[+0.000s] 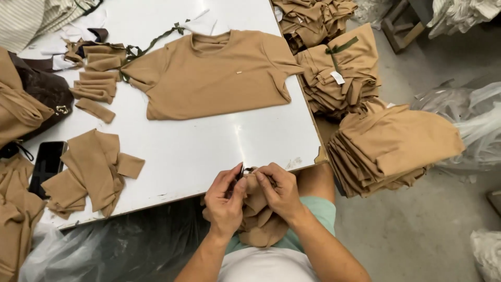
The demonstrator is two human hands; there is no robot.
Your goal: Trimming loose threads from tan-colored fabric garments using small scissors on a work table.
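Tan shirt (214,73) lies spread on the counter (209,146); stacks (389,149) alongside; both hands' fingers (237,183) pinch tan fabric pieces (258,219).

- Left hand (225,201) & right hand (279,190) pinch a small tan fabric piece (258,219) at the edge of a white table (209,146), above the person's lap.
- Tan t-shirt (214,75) lies flat on table, centre.
- Cut tan pieces (94,172) left, beside black phone (47,162).
- Stacks of folded tan fabric (391,146) to the right, off table.
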